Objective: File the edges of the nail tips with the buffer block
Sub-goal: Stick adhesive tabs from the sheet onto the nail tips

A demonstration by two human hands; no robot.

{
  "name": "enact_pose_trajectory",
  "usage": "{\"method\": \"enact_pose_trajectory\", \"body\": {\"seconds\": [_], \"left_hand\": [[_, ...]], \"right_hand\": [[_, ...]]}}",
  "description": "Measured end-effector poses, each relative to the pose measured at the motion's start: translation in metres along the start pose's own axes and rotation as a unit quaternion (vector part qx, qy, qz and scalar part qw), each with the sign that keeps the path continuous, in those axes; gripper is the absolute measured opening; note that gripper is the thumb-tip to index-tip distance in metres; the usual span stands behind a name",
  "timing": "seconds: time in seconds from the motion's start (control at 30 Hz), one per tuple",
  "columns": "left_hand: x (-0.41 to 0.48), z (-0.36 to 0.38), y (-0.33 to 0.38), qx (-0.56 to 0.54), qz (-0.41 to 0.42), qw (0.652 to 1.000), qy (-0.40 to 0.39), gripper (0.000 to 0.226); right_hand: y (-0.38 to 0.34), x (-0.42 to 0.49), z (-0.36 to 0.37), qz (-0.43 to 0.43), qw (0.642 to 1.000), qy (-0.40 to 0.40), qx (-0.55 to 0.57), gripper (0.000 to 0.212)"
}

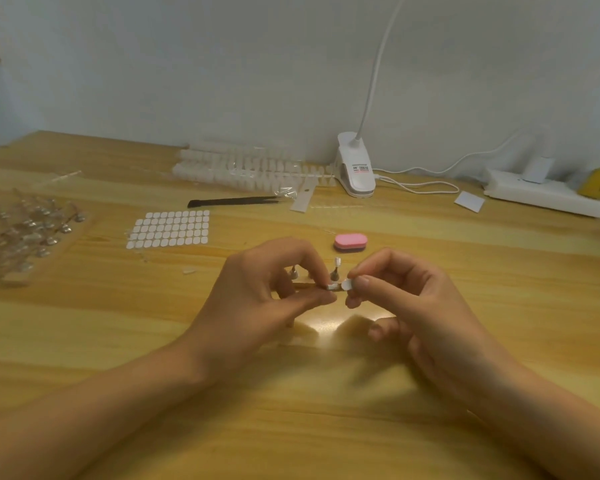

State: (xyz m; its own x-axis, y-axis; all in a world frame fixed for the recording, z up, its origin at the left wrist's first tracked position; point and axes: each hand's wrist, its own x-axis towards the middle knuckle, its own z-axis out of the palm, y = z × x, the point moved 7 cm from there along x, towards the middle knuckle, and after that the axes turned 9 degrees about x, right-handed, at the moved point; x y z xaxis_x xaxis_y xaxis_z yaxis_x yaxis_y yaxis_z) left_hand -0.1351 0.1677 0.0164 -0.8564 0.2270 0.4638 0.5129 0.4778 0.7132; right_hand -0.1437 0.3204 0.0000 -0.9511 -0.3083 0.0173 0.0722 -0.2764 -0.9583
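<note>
The pink buffer block (pixel 350 242) lies flat on the wooden table (pixel 465 271), just beyond my hands and untouched. My left hand (pixel 267 296) pinches a small nail stand (pixel 331 287) by its end between thumb and fingers. My right hand (pixel 406 306) pinches a small white nail tip (pixel 346 285) at the tip of that stand. Two more stands (pixel 335 270) stand upright on the table behind my fingers, one partly hidden by my left hand.
A sheet of white adhesive tabs (pixel 169 229) lies at mid-left, black tweezers (pixel 232 201) behind it. Strips of clear nail tips (pixel 243 168) lie by the wall. A bag of clear stands (pixel 25 230) is far left. A clip lamp (pixel 355 168) and power strip (pixel 544 194) sit at the back right.
</note>
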Motion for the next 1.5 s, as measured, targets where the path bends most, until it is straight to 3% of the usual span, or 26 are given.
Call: {"method": "enact_pose_trajectory", "body": {"seconds": [0.73, 0.9, 1.07, 1.23, 1.4, 1.5], "left_hand": [[-0.001, 0.001, 0.0, 0.054, 0.005, 0.999, -0.002, 0.012], [-0.001, 0.001, 0.0, 0.057, -0.004, 0.998, -0.001, 0.012], [-0.001, 0.001, 0.001, 0.031, -0.015, 0.999, -0.003, 0.014], [-0.002, -0.001, 0.003, 0.019, -0.012, 1.0, 0.003, 0.011], [-0.002, 0.008, -0.007, -0.042, -0.078, 0.996, 0.014, 0.015], [-0.002, 0.009, -0.007, -0.033, -0.087, 0.995, 0.021, 0.013]], "right_hand": [[0.01, 0.002, 0.003, -0.008, 0.999, -0.021, -0.026, 0.003], [0.01, 0.002, 0.003, -0.029, 0.999, -0.012, -0.044, 0.014], [0.004, 0.0, 0.003, -0.068, 0.995, -0.01, -0.068, 0.009], [-0.007, -0.002, 0.006, -0.141, 0.979, -0.022, -0.146, 0.011], [-0.017, -0.002, 0.009, -0.24, 0.923, 0.002, -0.302, 0.007], [-0.022, -0.001, 0.005, -0.252, 0.912, 0.018, -0.321, 0.006]]}}
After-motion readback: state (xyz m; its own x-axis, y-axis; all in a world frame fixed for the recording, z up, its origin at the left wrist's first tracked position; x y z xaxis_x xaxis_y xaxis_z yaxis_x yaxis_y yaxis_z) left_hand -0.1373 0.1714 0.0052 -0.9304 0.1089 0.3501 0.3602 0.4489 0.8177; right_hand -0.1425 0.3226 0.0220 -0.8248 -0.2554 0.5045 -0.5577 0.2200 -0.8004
